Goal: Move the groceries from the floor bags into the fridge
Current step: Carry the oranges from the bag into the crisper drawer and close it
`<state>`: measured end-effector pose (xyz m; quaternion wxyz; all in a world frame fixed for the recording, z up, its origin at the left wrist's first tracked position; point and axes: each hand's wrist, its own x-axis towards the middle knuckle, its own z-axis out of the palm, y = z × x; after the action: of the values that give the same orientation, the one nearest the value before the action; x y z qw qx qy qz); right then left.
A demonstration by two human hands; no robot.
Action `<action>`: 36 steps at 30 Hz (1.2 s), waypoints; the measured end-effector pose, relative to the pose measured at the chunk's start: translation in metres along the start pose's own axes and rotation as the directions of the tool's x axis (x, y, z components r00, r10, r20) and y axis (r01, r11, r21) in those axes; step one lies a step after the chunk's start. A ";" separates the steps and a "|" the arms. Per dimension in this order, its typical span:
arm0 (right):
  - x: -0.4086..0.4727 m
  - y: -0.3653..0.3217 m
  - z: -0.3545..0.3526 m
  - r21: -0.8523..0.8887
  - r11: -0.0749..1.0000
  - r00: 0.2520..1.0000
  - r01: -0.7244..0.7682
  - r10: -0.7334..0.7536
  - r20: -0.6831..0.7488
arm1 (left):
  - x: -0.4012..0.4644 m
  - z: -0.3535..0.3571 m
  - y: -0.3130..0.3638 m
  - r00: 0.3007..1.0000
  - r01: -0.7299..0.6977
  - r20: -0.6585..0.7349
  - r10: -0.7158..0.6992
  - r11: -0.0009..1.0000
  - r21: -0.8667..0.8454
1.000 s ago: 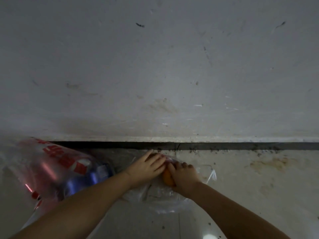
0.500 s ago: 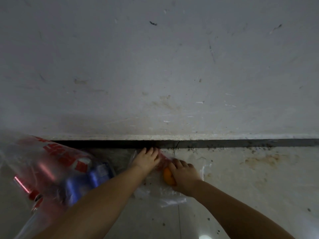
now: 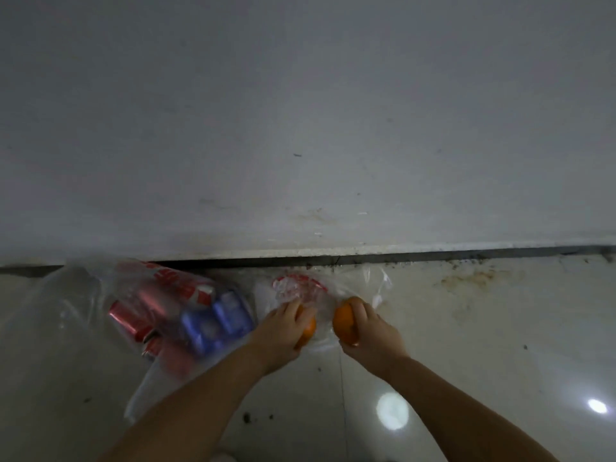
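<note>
L fingers: curled over top of an orange, gripping it; most of fruit hidden under the hand.
L hand: palm down, forearm runs in from lower left.
L orange: only right edge shows, just above the clear bag.
R fingers: wrapped round far side of 2nd orange, gripping it.
R hand: forearm runs in from lower right.
R orange: left face fully visible, held clear of L orange; gap btwn the two.
Small clear bag: crumpled on floor under/behind both hands, red print on it, mouth twd wall. Can't tell if more fruit inside.
Big clear bag: left of L hand, on floor, lying on its side, red print. Holds red cans and blue cans, blurred.
Floor: pale glossy tile, specks of dirt, brownish stain far right near wall, two light reflections lower right.
Wall: grey-white, scuffed; dark gap along its base where it meets floor.
Fridge: not in view.
</note>
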<state>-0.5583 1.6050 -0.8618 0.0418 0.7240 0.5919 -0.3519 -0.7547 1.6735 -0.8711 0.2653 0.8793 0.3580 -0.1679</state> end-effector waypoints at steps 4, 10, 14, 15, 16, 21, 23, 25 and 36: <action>-0.078 -0.022 -0.051 -0.010 0.998 0.996 -0.064 0.065 0.068 | -0.062 -0.059 0.052 0.987 0.159 0.057 -0.153 0.980 -0.122; -0.196 -0.063 -0.153 0.025 0.992 0.991 -0.125 0.123 0.054 | -0.146 -0.170 0.117 0.979 0.194 0.099 -0.178 0.962 -0.192; -0.278 -0.093 -0.214 0.066 0.980 0.982 -0.186 0.186 0.001 | -0.201 -0.240 0.162 0.986 0.146 0.099 -0.131 0.978 -0.152; -0.288 -0.098 -0.218 0.086 0.976 0.980 -0.200 0.200 -0.001 | -0.208 -0.243 0.166 0.987 0.138 0.108 -0.122 0.979 -0.147; -0.304 -0.102 -0.230 0.111 0.970 0.975 -0.218 0.223 -0.028 | -0.217 -0.257 0.176 0.991 0.103 0.105 -0.088 0.984 -0.145; -0.405 -0.130 -0.274 0.284 0.899 0.896 -0.332 0.395 -0.203 | -0.260 -0.325 0.232 0.984 -0.136 0.109 0.137 0.991 -0.019; -0.453 -0.139 -0.279 0.369 0.845 0.836 -0.388 0.491 -0.245 | -0.273 -0.345 0.259 0.967 -0.235 0.123 0.223 0.968 0.093; -0.501 -0.142 -0.278 0.426 0.800 0.780 -0.422 0.560 -0.278 | -0.285 -0.359 0.293 0.939 -0.331 0.154 0.308 0.930 0.157; -0.824 -0.126 -0.185 0.711 0.365 0.254 -0.601 0.931 -0.263 | -0.411 -0.304 0.570 0.589 -0.808 0.330 0.738 0.543 0.227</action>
<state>-0.6275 1.0486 -0.2178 -0.1662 0.9757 0.0066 -0.1426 -0.5954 1.2858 -0.2296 0.1829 0.9574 -0.1330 -0.1793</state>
